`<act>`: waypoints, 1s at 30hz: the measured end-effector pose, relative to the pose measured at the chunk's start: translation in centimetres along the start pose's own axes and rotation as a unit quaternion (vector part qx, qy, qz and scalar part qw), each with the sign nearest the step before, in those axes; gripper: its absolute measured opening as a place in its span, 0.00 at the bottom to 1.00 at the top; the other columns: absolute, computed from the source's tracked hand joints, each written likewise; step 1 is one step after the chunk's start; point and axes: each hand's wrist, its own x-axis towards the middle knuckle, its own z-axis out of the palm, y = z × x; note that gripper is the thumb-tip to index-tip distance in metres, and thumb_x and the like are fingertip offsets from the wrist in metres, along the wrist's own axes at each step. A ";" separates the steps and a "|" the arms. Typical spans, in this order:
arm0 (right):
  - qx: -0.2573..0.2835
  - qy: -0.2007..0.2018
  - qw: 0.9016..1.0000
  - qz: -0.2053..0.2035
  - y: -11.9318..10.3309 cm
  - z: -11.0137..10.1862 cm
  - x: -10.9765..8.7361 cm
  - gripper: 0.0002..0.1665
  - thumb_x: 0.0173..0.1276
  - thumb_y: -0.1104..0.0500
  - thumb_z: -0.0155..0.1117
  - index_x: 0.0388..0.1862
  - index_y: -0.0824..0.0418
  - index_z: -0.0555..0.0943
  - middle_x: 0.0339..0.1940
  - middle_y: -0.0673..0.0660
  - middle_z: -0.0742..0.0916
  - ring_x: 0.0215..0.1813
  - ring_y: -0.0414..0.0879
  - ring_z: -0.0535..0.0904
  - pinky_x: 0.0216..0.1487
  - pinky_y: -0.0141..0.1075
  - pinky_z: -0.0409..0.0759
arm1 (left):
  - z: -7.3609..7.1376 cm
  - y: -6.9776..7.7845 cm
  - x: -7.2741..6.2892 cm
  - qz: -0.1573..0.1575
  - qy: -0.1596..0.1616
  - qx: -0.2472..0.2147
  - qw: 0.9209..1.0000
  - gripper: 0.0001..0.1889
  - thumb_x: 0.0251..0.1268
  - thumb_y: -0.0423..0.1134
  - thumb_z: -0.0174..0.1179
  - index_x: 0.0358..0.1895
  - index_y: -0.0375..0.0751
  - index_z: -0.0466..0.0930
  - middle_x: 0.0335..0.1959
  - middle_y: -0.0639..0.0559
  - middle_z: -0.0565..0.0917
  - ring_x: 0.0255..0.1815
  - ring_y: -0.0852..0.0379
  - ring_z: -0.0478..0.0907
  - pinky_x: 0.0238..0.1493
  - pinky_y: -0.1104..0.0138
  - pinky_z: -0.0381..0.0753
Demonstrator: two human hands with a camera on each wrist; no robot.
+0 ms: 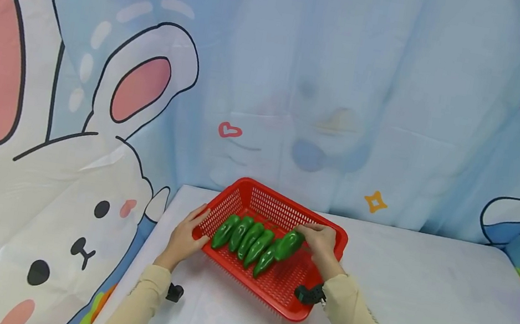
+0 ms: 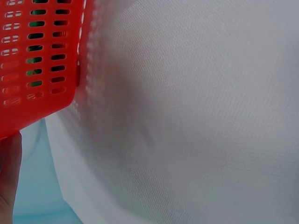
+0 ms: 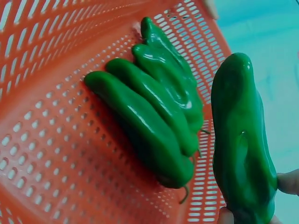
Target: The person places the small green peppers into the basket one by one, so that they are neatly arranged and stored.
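A red plastic basket (image 1: 280,296) with perforated walls stands on the table, and a row of glossy green peppers (image 1: 250,240) lies inside it. My left hand (image 1: 184,237) holds the basket by its left end, thumb near the front corner and fingers along the rim. In the left wrist view only part of that hand shows, below the basket's wall (image 2: 35,100). My right hand (image 1: 321,241) pinches one green pepper (image 1: 289,246) near its stem end, above the basket. Up close in the right wrist view, this held pepper (image 3: 243,135) stands upright beside the lying ones.
A white cloth covers the table (image 1: 421,298). Behind it hangs a light blue curtain (image 1: 352,86) printed with cartoon figures, including a large rabbit (image 1: 97,205) at the left. Small black devices sit at both wrists.
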 end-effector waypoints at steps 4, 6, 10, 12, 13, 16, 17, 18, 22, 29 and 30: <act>-0.010 0.014 1.000 0.014 0.8 0.4 0.1 0.21 0.62 0.62 0.68 0.50 0.74 0.79 0.50 0.66 0.79 0.34 0.41 0.80 0.50 0.48 0.83 | 0.1 0.1 0.0 0.001 0.001 -0.003 1.000 0.36 0.52 0.32 0.62 0.70 0.36 0.70 0.73 0.45 0.67 0.71 0.42 0.66 0.62 0.43 0.70; -0.013 0.020 0.999 0.022 1.2 0.6 0.2 0.19 0.61 0.62 0.69 0.48 0.74 0.80 0.47 0.64 0.80 0.33 0.41 0.80 0.48 0.48 0.84 | 0.1 0.1 0.0 0.002 0.000 -0.003 1.000 0.36 0.52 0.32 0.62 0.70 0.36 0.69 0.73 0.45 0.67 0.71 0.42 0.66 0.62 0.43 0.71; -0.016 0.032 0.999 0.037 2.0 0.7 0.4 0.16 0.58 0.64 0.70 0.43 0.73 0.82 0.42 0.61 0.80 0.31 0.42 0.80 0.46 0.51 0.84 | 0.2 0.1 0.1 0.002 -0.001 -0.003 1.000 0.36 0.52 0.31 0.61 0.70 0.35 0.69 0.73 0.43 0.66 0.71 0.41 0.65 0.61 0.43 0.71; -0.018 0.038 0.998 0.043 2.3 0.8 0.5 0.14 0.57 0.64 0.70 0.40 0.72 0.82 0.39 0.60 0.80 0.30 0.42 0.80 0.46 0.52 0.84 | 0.2 0.2 0.1 0.004 0.000 0.000 1.000 0.36 0.52 0.31 0.61 0.70 0.35 0.69 0.73 0.43 0.67 0.71 0.41 0.65 0.61 0.43 0.71; -0.022 0.043 0.998 0.046 2.4 0.9 0.5 0.12 0.56 0.65 0.70 0.37 0.71 0.82 0.38 0.59 0.80 0.29 0.42 0.80 0.45 0.52 0.84 | 0.2 0.2 0.1 0.003 0.000 0.000 1.000 0.35 0.52 0.31 0.61 0.70 0.35 0.69 0.73 0.43 0.67 0.71 0.41 0.65 0.62 0.43 0.71; -0.032 0.051 0.997 0.055 2.7 1.0 0.7 0.07 0.55 0.65 0.70 0.29 0.68 0.80 0.32 0.57 0.80 0.28 0.42 0.79 0.41 0.50 0.85 | 0.1 0.3 0.1 0.000 0.000 0.003 1.000 0.35 0.53 0.32 0.61 0.70 0.36 0.69 0.73 0.44 0.67 0.71 0.42 0.65 0.62 0.43 0.71; -0.039 0.055 0.996 0.059 2.8 1.1 0.7 0.08 0.54 0.65 0.70 0.27 0.66 0.78 0.29 0.56 0.80 0.27 0.42 0.79 0.39 0.49 0.86 | 0.1 0.2 0.1 0.000 -0.001 0.004 1.000 0.35 0.53 0.32 0.61 0.70 0.36 0.69 0.73 0.45 0.67 0.71 0.42 0.66 0.62 0.43 0.71; -0.044 0.059 0.995 0.061 2.9 1.2 0.8 0.08 0.54 0.65 0.70 0.26 0.66 0.77 0.28 0.56 0.80 0.27 0.43 0.79 0.38 0.48 0.86 | 0.1 0.2 0.0 -0.002 -0.002 0.003 1.000 0.36 0.53 0.32 0.61 0.70 0.36 0.69 0.73 0.45 0.67 0.71 0.42 0.66 0.62 0.44 0.71; -0.070 0.074 0.991 0.082 3.1 1.7 0.9 0.11 0.55 0.65 0.70 0.33 0.68 0.77 0.34 0.61 0.81 0.31 0.48 0.82 0.37 0.47 0.86 | 0.0 0.1 -0.1 -0.004 -0.002 0.004 1.000 0.36 0.53 0.32 0.61 0.71 0.37 0.69 0.74 0.46 0.66 0.71 0.42 0.66 0.62 0.43 0.71; -0.127 0.087 0.984 0.090 3.0 2.1 1.0 0.19 0.53 0.65 0.70 0.42 0.72 0.77 0.40 0.67 0.82 0.34 0.51 0.80 0.35 0.47 0.86 | 0.1 0.0 0.1 -0.006 0.004 0.009 1.000 0.36 0.52 0.33 0.61 0.71 0.38 0.69 0.73 0.47 0.67 0.71 0.43 0.66 0.62 0.44 0.71; -0.132 0.090 0.983 0.084 3.0 2.1 1.1 0.18 0.52 0.66 0.71 0.40 0.72 0.77 0.38 0.66 0.82 0.33 0.51 0.80 0.34 0.46 0.86 | 0.1 0.0 0.2 -0.007 0.005 0.007 1.000 0.36 0.52 0.33 0.61 0.71 0.38 0.69 0.73 0.47 0.67 0.71 0.43 0.66 0.63 0.44 0.71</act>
